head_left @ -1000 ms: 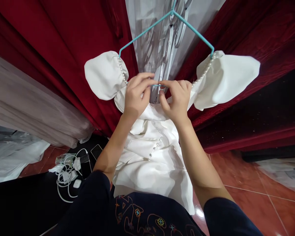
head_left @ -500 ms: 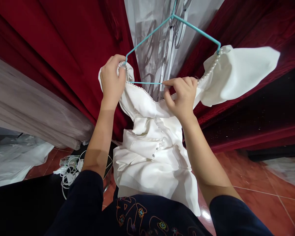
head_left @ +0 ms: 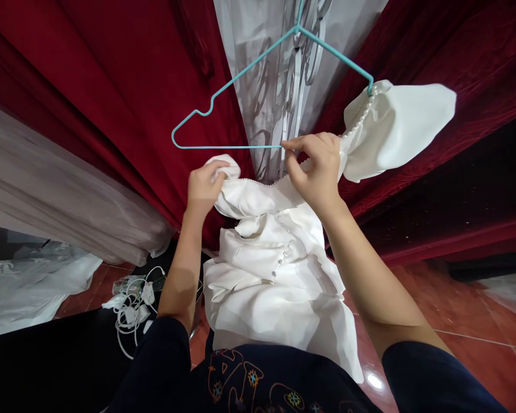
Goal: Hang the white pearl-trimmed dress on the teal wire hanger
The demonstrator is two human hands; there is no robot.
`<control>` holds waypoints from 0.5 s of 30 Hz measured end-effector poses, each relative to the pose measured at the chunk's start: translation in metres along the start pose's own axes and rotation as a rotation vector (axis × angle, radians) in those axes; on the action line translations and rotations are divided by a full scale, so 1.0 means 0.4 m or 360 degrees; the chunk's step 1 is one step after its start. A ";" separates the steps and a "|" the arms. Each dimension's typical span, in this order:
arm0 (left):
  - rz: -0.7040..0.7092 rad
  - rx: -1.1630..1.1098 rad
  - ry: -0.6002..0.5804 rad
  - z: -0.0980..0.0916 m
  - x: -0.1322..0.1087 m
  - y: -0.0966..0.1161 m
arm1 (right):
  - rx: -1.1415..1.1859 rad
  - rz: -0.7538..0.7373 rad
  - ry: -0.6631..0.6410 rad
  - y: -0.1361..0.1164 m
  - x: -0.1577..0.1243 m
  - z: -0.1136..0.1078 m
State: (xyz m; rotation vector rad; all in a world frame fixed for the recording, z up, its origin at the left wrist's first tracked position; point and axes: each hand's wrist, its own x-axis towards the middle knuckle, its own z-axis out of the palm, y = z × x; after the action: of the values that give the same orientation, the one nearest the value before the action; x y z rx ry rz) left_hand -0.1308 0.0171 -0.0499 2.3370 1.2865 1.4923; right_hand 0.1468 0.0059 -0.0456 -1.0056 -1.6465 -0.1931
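A white dress (head_left: pixel 258 198) with pearl-like beads along its neckline and a row of small buttons hangs partly from a light-blue hanger (head_left: pixel 241 74). Its right strap and puffed sleeve (head_left: pixel 404 129) are still hooked on the hanger's right shoulder. The hanger's left end is bare, with the notch exposed. My left hand (head_left: pixel 206 183) is closed on the dress's left strap, below the hanger. My right hand (head_left: pixel 318 166) pinches the hanger's bottom bar between thumb and fingers, in front of the dress's right neckline.
Red curtains (head_left: pixel 124 74) fall on both sides of a silvery-white drape (head_left: pixel 258 57). At lower left, white cables (head_left: pixel 131 315) lie on a black surface (head_left: pixel 47 355). White fabric (head_left: pixel 30 281) rests at far left, over a red tiled floor (head_left: pixel 417 304).
The left strap has come off the hanger's left end, and my left hand has moved down with it. My right hand keeps its pinch on the bar.
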 end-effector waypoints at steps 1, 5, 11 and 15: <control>0.0186 -0.0046 -0.0021 0.019 -0.006 0.036 | 0.0000 0.0006 -0.0006 0.002 0.000 0.003; 0.0587 0.0047 0.0285 0.055 0.036 0.154 | 0.0028 0.0029 -0.0103 0.016 0.002 -0.005; 0.0295 0.0227 0.0052 0.081 0.096 0.163 | -0.0002 -0.0008 -0.0176 -0.011 -0.008 -0.050; 0.0237 0.0249 -0.0013 0.096 0.076 0.164 | 0.0048 -0.0089 -0.0076 -0.028 0.007 -0.106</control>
State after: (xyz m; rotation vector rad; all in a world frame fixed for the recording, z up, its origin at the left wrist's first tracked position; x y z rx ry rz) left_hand -0.0564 0.0092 -0.0171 2.5868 1.2976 1.4694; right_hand 0.1696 -0.0250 -0.0243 -0.9484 -1.7170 -0.1824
